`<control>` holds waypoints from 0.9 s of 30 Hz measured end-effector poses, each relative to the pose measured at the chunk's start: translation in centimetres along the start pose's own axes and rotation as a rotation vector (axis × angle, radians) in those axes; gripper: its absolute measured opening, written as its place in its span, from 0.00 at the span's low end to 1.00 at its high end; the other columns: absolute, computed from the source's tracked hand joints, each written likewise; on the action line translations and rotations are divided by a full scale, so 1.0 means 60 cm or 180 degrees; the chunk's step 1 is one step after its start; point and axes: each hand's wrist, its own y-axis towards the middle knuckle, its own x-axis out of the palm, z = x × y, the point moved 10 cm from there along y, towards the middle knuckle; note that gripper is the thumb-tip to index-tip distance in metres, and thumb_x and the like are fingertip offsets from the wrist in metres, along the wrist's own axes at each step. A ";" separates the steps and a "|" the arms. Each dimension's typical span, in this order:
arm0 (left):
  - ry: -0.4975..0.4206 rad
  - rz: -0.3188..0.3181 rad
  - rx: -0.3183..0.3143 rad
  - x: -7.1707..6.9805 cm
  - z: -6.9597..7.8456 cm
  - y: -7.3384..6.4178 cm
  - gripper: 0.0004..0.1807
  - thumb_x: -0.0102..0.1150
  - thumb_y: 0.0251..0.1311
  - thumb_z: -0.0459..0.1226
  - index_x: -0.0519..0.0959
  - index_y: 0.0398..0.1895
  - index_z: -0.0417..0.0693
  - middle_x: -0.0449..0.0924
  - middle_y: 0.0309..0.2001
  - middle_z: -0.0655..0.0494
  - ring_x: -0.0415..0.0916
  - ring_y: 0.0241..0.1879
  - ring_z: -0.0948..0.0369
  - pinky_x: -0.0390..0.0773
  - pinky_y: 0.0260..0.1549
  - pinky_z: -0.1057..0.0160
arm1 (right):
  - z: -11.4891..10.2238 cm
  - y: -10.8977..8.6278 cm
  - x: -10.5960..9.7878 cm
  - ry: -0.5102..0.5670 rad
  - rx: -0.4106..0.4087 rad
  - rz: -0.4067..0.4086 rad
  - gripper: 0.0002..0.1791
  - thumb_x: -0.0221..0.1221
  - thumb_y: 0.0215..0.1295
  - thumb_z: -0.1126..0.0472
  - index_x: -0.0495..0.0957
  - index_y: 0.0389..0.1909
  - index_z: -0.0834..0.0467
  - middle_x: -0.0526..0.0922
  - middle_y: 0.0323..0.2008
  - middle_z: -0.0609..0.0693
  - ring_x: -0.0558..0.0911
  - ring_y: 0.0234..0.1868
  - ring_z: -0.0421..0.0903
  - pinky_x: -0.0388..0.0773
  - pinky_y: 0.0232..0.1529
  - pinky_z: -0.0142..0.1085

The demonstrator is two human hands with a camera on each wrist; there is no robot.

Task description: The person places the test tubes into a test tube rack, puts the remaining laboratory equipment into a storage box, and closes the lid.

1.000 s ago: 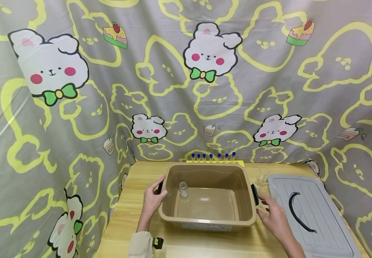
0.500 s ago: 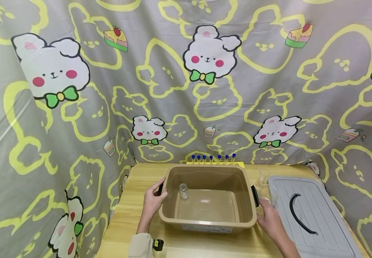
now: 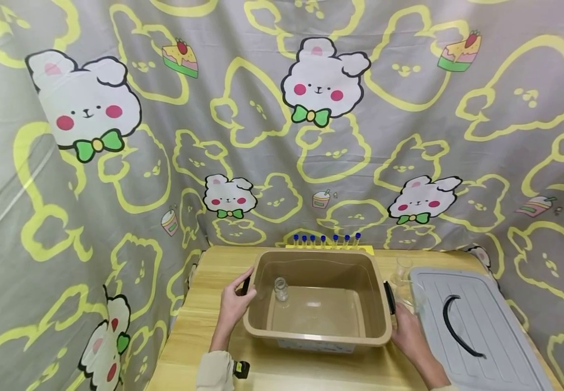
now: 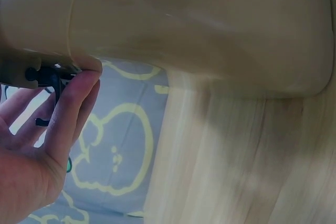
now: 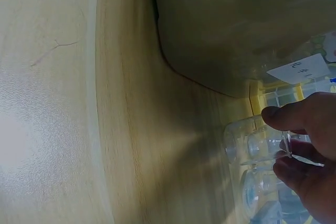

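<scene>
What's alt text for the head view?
Left hand holds a black plastic handle of an open, brown rectangular plastic bin with a small clear jar inside. Right hand is beside the bin, near transparent cylindrical vessels; a gray ribbed plastic lid lies at right.

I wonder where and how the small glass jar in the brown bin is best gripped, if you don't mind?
Grip the small glass jar round its sides just below the rim, probably from straight above: its mouth appears to face upward, and the brown bin is open on top but walled all round, so a sideways approach looks blocked.
</scene>
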 end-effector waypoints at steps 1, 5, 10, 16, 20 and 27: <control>0.0003 -0.0010 0.0012 0.001 0.000 0.000 0.28 0.65 0.56 0.26 0.83 0.63 0.48 0.78 0.63 0.38 0.86 0.33 0.57 0.81 0.26 0.67 | 0.000 0.001 0.000 -0.0008 -0.0004 0.0004 0.26 0.78 0.29 0.76 0.84 0.38 0.66 0.85 0.36 0.59 0.85 0.36 0.61 0.83 0.36 0.56; 0.0024 -0.0021 0.0011 0.003 0.000 0.000 0.28 0.65 0.57 0.26 0.82 0.63 0.48 0.77 0.63 0.37 0.86 0.33 0.58 0.81 0.25 0.68 | -0.002 0.003 0.002 -0.0007 0.0010 0.0000 0.23 0.77 0.29 0.76 0.84 0.34 0.65 0.84 0.35 0.58 0.85 0.35 0.58 0.84 0.34 0.54; 0.0029 -0.0005 -0.0046 0.002 -0.003 0.000 0.28 0.65 0.57 0.26 0.83 0.63 0.51 0.78 0.63 0.39 0.86 0.33 0.58 0.81 0.26 0.68 | -0.002 0.004 0.004 -0.0030 0.0000 0.0013 0.22 0.76 0.30 0.77 0.84 0.34 0.66 0.84 0.36 0.60 0.85 0.35 0.59 0.84 0.34 0.54; 0.0033 0.0023 -0.0051 0.001 -0.004 0.000 0.28 0.65 0.56 0.26 0.83 0.63 0.50 0.79 0.62 0.39 0.86 0.35 0.57 0.82 0.28 0.67 | 0.001 0.002 0.000 -0.0037 0.0018 0.0008 0.26 0.76 0.28 0.76 0.84 0.37 0.70 0.84 0.37 0.62 0.84 0.35 0.61 0.83 0.35 0.56; 0.0023 0.0031 -0.0039 0.002 -0.003 0.001 0.28 0.65 0.56 0.26 0.83 0.63 0.49 0.79 0.62 0.39 0.86 0.36 0.56 0.82 0.28 0.67 | 0.000 0.003 -0.006 -0.0009 0.0089 -0.0016 0.28 0.76 0.28 0.77 0.84 0.40 0.72 0.84 0.37 0.63 0.84 0.35 0.61 0.83 0.35 0.56; 0.0006 -0.0020 -0.0054 0.001 0.023 -0.006 0.27 0.63 0.58 0.22 0.80 0.64 0.39 0.77 0.63 0.34 0.86 0.39 0.45 0.81 0.29 0.70 | -0.005 0.004 -0.022 -0.0003 0.0275 -0.0114 0.26 0.75 0.32 0.78 0.84 0.40 0.68 0.84 0.39 0.60 0.84 0.36 0.59 0.84 0.35 0.55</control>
